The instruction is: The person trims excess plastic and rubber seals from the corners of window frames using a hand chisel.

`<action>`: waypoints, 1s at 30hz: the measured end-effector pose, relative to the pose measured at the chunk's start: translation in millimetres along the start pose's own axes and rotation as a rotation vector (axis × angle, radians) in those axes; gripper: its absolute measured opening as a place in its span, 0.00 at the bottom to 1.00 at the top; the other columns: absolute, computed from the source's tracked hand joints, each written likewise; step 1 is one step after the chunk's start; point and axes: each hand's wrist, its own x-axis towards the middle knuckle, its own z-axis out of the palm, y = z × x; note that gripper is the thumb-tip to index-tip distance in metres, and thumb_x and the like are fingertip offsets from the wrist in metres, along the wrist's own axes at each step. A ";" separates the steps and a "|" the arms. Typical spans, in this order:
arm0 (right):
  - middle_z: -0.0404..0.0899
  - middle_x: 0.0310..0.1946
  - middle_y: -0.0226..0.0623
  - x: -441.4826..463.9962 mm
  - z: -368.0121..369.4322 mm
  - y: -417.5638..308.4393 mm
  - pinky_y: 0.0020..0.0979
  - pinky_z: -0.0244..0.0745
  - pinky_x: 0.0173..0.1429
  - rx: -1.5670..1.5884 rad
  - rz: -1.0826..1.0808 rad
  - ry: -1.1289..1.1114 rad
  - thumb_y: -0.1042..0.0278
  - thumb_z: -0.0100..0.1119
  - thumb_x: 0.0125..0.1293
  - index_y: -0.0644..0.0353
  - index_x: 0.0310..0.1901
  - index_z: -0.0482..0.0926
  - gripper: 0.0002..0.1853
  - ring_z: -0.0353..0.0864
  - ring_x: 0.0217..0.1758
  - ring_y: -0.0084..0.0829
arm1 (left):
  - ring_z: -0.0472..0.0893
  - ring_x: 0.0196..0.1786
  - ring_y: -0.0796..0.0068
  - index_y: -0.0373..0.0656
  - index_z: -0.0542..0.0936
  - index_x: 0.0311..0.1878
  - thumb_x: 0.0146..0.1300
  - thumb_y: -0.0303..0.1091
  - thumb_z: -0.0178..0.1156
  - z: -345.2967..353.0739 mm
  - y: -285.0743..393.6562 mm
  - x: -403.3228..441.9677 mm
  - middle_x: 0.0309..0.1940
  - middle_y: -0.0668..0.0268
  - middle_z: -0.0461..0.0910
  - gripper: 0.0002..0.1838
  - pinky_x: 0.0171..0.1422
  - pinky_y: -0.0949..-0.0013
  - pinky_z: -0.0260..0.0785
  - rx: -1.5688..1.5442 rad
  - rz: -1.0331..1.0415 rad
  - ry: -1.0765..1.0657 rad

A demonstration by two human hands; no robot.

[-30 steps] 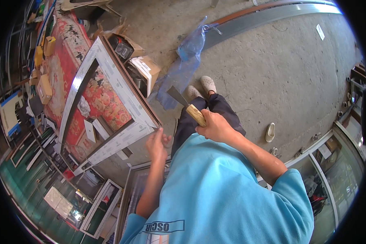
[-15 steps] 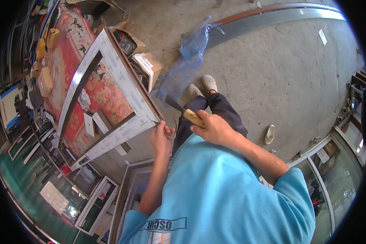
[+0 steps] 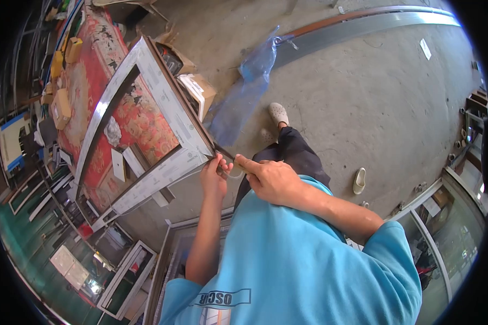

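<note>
A frame (image 3: 171,111) with printed white film and a brown outer edge lies over a red floral carpet. At its near right corner, my left hand (image 3: 215,176) has its fingers pinched at the edge, with a thin pale strip beside them. My right hand (image 3: 271,179) is closed around the scraper, just right of my left hand. The scraper's dark blade (image 3: 222,150) lies by the frame's corner, and its wooden handle is mostly hidden under my fingers.
Blue plastic film (image 3: 238,111) and an open cardboard box (image 3: 200,92) lie beyond the frame. A loose pale shoe (image 3: 359,181) is on the concrete floor at right. Glazed panels (image 3: 428,227) stand at lower right, and a white frame (image 3: 127,279) at lower left.
My right hand has moved left and brought the scraper to the frame's corner, its blade now near my left fingers. A thin strip now shows by my left hand. One foot has shifted.
</note>
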 end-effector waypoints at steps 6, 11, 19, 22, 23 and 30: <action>0.81 0.29 0.50 -8.0 13.2 -8.0 0.45 0.77 0.40 -0.006 0.015 0.048 0.70 0.50 0.66 0.58 0.68 0.68 0.27 0.83 0.33 0.48 | 0.80 0.37 0.68 0.39 0.79 0.46 0.68 0.38 0.57 -10.6 6.1 -6.9 0.38 0.62 0.81 0.13 0.51 0.59 0.76 -0.015 -0.068 -0.130; 0.81 0.28 0.52 -15.4 28.6 -9.5 0.46 0.77 0.38 0.002 0.006 0.130 0.71 0.51 0.65 0.59 0.67 0.69 0.27 0.82 0.31 0.49 | 0.82 0.40 0.63 0.41 0.78 0.42 0.70 0.56 0.55 -14.7 19.4 -6.7 0.38 0.58 0.83 0.24 0.51 0.56 0.76 -0.123 -0.170 -0.152; 0.79 0.28 0.56 -17.2 52.9 -21.2 0.46 0.77 0.30 -0.108 0.004 0.222 0.73 0.53 0.63 0.61 0.69 0.66 0.29 0.82 0.26 0.50 | 0.82 0.42 0.66 0.42 0.76 0.41 0.67 0.65 0.55 -25.8 18.3 6.0 0.37 0.60 0.83 0.29 0.51 0.59 0.75 -0.002 -0.136 -0.226; 0.78 0.29 0.57 -11.6 68.1 -20.6 0.44 0.76 0.27 -0.120 0.000 0.277 0.74 0.55 0.62 0.62 0.69 0.65 0.31 0.82 0.25 0.49 | 0.82 0.45 0.67 0.43 0.76 0.42 0.66 0.66 0.55 -28.6 16.0 10.6 0.39 0.61 0.83 0.30 0.53 0.61 0.73 0.013 -0.138 -0.204; 0.78 0.29 0.57 -10.6 68.2 -21.3 0.44 0.76 0.27 -0.120 0.001 0.288 0.74 0.55 0.62 0.62 0.69 0.65 0.31 0.82 0.25 0.49 | 0.81 0.46 0.68 0.43 0.75 0.43 0.66 0.66 0.55 -25.1 17.6 10.2 0.40 0.62 0.82 0.30 0.54 0.63 0.72 0.014 -0.143 -0.199; 0.78 0.32 0.58 9.8 71.8 -22.5 0.44 0.77 0.30 -0.110 -0.014 0.322 0.73 0.57 0.59 0.63 0.70 0.63 0.34 0.83 0.27 0.51 | 0.77 0.51 0.69 0.41 0.71 0.48 0.65 0.68 0.55 -30.9 12.4 16.1 0.44 0.61 0.77 0.34 0.60 0.65 0.67 0.070 -0.105 -0.234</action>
